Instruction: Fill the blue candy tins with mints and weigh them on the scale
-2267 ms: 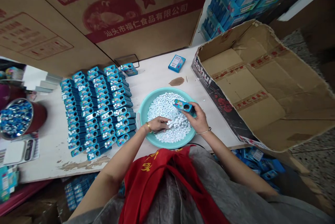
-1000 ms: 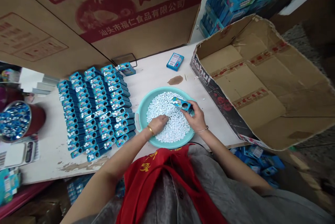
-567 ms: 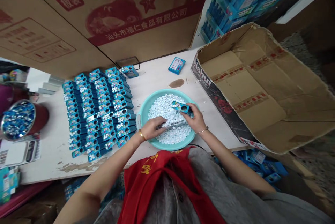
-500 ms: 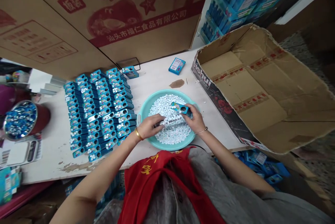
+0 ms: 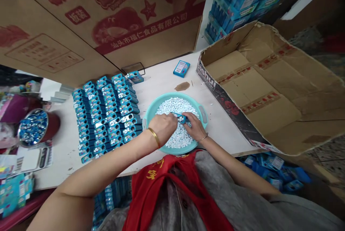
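A small blue candy box [image 5: 181, 118] is gripped in my right hand [image 5: 194, 126], with the fingers at its right end. It is held over a turquoise basin [image 5: 151, 110] of small white candies [image 5: 175, 141]. My left hand [image 5: 164, 127] is closed at the box's left end, back of the hand up. Whatever its fingers hold is hidden beneath them. To the left, several rows of blue candy boxes [image 5: 107, 116] stand upright with round openings on top, some with white candies on them.
A large open carton [image 5: 229, 112] stands on the right. Printed cartons [image 5: 161, 44] line the back. One blue box [image 5: 181, 68] lies behind the basin, another [image 5: 135, 77] near the rows. A pot of shiny blue wrapped pieces [image 5: 33, 126] sits far left.
My left hand has moved right and up, from over the candies to the box. The box has turned and shifted slightly in my right hand. The view has shifted a little.
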{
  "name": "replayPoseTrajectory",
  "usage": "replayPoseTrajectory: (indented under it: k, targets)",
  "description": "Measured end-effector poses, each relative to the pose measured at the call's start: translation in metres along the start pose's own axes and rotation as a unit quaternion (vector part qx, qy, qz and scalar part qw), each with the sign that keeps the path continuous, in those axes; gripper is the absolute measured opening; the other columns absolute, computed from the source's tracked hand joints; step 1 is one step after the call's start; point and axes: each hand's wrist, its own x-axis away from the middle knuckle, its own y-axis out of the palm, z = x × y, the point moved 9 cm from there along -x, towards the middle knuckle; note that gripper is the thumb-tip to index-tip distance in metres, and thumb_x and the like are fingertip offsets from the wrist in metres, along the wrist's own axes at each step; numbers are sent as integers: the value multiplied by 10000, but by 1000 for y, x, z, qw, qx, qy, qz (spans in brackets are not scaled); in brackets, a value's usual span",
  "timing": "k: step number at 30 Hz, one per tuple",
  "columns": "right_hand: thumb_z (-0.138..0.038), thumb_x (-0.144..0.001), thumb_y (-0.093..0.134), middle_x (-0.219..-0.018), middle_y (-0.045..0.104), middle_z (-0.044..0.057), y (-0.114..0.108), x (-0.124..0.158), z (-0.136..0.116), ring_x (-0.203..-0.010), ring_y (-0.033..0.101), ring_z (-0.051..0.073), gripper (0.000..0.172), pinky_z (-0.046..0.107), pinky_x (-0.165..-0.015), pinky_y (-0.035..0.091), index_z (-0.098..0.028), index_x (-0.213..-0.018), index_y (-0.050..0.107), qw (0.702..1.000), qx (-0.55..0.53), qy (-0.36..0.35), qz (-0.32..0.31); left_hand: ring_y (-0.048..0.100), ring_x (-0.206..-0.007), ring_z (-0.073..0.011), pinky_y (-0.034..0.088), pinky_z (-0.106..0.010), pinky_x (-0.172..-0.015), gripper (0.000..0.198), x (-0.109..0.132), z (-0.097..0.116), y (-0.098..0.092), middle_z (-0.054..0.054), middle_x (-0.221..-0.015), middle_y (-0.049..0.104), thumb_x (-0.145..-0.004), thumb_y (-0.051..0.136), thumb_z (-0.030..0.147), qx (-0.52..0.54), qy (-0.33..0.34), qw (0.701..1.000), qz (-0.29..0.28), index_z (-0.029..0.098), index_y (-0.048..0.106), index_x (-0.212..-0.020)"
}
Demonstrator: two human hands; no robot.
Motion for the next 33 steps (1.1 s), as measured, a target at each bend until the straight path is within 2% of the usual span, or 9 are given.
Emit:
replayPoseTrajectory:
  k: [5, 9, 11, 14, 17, 20, 25, 29, 33]
  targets:
    - [-199, -826, 532, -1138, 626, 95, -4, 2, 0, -1086, 594, 260, 371, 474, -936, 505, -242, -1195, 512, 999, -28, 11, 9, 628, -846, -225, 491, -336, -741, 196, 4, -26, -14, -90, -1011, 588, -863, 537, 191, 46, 13, 998, 43, 165, 562, -1056]
    - [-256, -846, 576, -1112, 647, 86, -2, -1, -15, -1036, 630, 262, 375, 439, -870, 542, -261, -1213, 501, 998, -63, 19, 12, 575, -1011, -228, 482, -311, -847, 548, -7, -37, -6, -129, -1218, 504, -761, 703, 378, 184, 122, 968, 120, 165, 470, -1209]
    - [-292, -855, 583, -1013, 670, 71, -3, -7, -20, -951, 655, 262, 328, 424, -801, 563, -278, -1177, 523, 997, -69, 14, 20, 576, -968, -206, 479, -294, -820, 406, -18, -40, 5, -120, -1150, 538, -835, 619, 352, 205, 160, 958, 123, 169, 495, -1175]
    - [-341, -861, 584, -1139, 639, 103, -18, -23, -1, -998, 635, 270, 430, 434, -807, 565, -277, -1271, 472, 996, -61, 42, 53, 568, -853, -175, 469, -273, -750, 259, -36, -63, 3, -88, -999, 570, -898, 521, 346, 227, 169, 946, 157, 169, 537, -1087]
    - [-343, -883, 519, -1235, 582, 154, -49, -36, 53, -1021, 612, 283, 509, 455, -793, 566, -233, -1367, 406, 986, 28, 110, 119, 539, -821, -165, 453, -270, -740, 228, -51, -120, -20, -64, -923, 561, -892, 532, 368, 236, 118, 932, 247, 168, 557, -1000]
    - [-260, -871, 447, -1174, 603, 178, -64, -38, 110, -1061, 597, 321, 372, 516, -876, 521, -172, -1211, 568, 971, 165, 132, 113, 510, -823, -172, 440, -290, -770, 195, -71, -204, -34, -48, -884, 552, -857, 588, 329, 194, 0, 925, 327, 170, 558, -966]
    - [-28, -773, 316, -1313, 555, 180, -55, -18, 184, -1143, 563, 309, 565, 458, -917, 489, -152, -1276, 543, 927, 277, 246, 54, 484, -819, -175, 414, -303, -789, 266, -112, -315, -16, -45, -864, 529, -800, 669, 259, 146, -147, 921, 330, 121, 578, -1008]
    - [-21, -770, 297, -1220, 580, 200, -47, -10, 195, -1140, 543, 298, 513, 439, -947, 459, -123, -1168, 604, 928, 278, 240, 66, 493, -795, -173, 411, -304, -744, 216, -118, -346, 2, -65, -904, 536, -787, 668, 227, 143, -183, 915, 329, 121, 597, -961]
    - [-78, -799, 322, -1028, 609, 165, -47, -10, 197, -994, 579, 267, 377, 428, -887, 490, -159, -983, 641, 938, 250, 222, 92, 524, -765, -190, 393, -302, -622, 318, -114, -341, 6, -109, -1063, 523, -799, 656, 323, 122, -256, 884, 371, 157, 561, -1053]
